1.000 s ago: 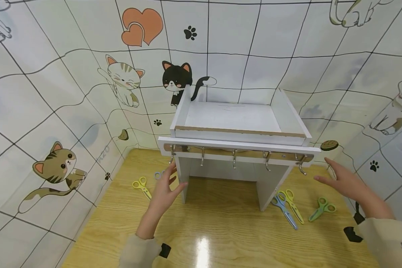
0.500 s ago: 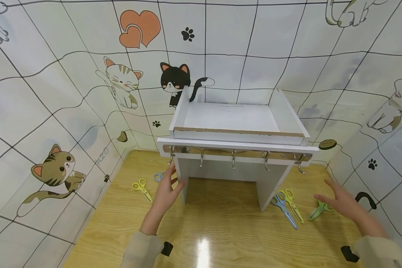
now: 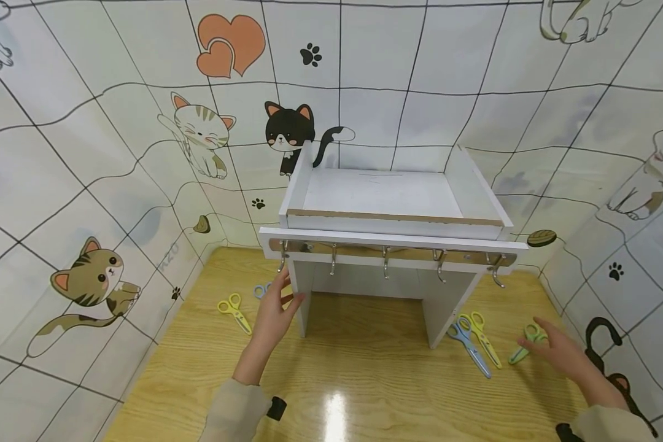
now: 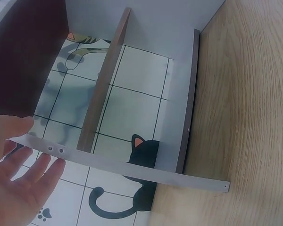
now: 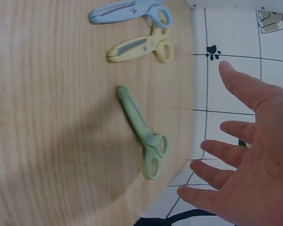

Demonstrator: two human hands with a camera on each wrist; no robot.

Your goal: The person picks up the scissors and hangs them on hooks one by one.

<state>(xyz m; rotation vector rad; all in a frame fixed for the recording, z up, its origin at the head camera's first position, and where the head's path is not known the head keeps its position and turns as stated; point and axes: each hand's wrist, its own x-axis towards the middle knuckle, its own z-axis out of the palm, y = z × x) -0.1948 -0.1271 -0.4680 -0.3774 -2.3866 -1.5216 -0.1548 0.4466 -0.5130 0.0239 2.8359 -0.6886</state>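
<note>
A white shelf stands upright on the wooden bench, toward the far side. A row of five metal hooks hangs along its near edge. The left hand is at the near edge of the shelf's left side panel, thumb on the inner side and fingers on the outer side. Its grip looks loose, with the fingers spread; whether it presses on the panel is hard to tell from these angles.

The right hand is above the right part of the bench, its grip open and holding nothing, with thumb and fingers apart. Beneath and just left of it, a pair of green scissors lies flat, blades together, tip toward the near left. Farther left, yellow scissors and blue scissors lie side by side, near the shelf's right panel. Left of the shelf lies another yellow pair, and blue handles show behind the left hand. A white wall covering with black lines and cartoon cats surrounds the bench.
</note>
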